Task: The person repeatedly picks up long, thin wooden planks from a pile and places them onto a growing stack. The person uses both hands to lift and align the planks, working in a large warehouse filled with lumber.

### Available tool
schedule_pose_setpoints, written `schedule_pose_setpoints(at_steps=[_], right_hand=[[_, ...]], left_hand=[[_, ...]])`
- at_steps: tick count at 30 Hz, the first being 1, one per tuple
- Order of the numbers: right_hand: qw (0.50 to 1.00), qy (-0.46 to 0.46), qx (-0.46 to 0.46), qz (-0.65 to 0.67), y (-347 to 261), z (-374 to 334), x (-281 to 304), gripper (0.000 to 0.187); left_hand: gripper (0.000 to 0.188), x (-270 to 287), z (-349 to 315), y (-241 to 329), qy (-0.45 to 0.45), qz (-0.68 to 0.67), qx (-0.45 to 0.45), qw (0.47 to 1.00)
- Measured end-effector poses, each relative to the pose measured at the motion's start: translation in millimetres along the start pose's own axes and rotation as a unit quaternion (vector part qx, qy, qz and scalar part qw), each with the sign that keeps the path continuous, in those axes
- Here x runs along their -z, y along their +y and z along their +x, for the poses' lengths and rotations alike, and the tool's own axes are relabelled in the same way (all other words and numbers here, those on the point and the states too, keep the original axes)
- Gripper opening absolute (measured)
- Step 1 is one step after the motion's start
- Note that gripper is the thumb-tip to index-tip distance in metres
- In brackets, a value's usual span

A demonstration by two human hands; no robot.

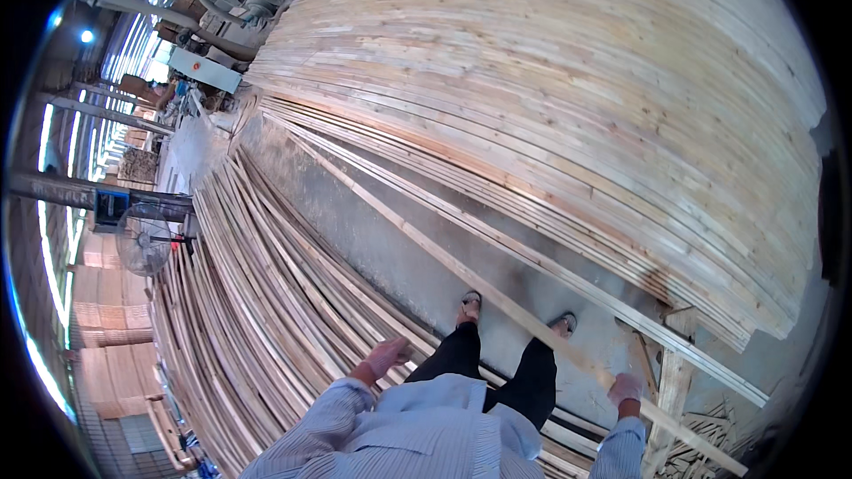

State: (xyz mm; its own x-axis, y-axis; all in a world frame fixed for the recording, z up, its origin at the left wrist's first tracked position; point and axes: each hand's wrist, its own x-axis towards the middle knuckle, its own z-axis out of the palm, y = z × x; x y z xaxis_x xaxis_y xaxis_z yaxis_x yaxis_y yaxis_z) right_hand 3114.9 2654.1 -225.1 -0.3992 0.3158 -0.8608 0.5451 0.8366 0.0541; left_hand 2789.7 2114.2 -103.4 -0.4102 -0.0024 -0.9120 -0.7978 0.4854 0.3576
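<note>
The person's right hand, in a pale pinkish glove, hangs low at the side with its grip clenched around a long, thin wooden strip, which runs diagonally away over the grey concrete floor and ends just past the hand. The left hand, gloved the same, is held out loosely from a striped blue sleeve with nothing in it, fingers relaxed above a low heap of narrow pale slats. On the right rises a tall stack of rough, knotty planks, their edges layered and light-coloured.
</note>
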Motion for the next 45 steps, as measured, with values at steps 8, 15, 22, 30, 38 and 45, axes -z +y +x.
schedule_pose_setpoints(at_steps=[8,15,22,30,38,45], right_hand=[[0.997,-0.028,-0.021,0.065,-53,-174,9,0.039],[0.982,-0.130,-0.047,0.131,-84,-258,45,0.050],[0.991,0.113,0.002,0.078,-80,-326,2,0.045],[0.977,0.157,-0.144,-0.030,-56,-346,-63,0.037],[0.973,0.209,-0.096,0.013,-25,-286,-86,0.032],[0.982,0.177,-0.036,0.059,-85,-264,-34,0.030]], left_hand=[[0.047,44,99,25,-0.125,-0.239,0.056,0.961],[0.033,24,113,20,-0.245,-0.503,0.042,0.828],[0.032,-5,120,23,-0.170,-0.669,0.030,0.723],[0.025,-6,92,4,-0.105,-0.569,-0.006,0.816],[0.016,6,45,19,-0.024,-0.580,-0.006,0.814],[0.014,69,27,51,-0.009,-0.558,-0.064,0.827]])
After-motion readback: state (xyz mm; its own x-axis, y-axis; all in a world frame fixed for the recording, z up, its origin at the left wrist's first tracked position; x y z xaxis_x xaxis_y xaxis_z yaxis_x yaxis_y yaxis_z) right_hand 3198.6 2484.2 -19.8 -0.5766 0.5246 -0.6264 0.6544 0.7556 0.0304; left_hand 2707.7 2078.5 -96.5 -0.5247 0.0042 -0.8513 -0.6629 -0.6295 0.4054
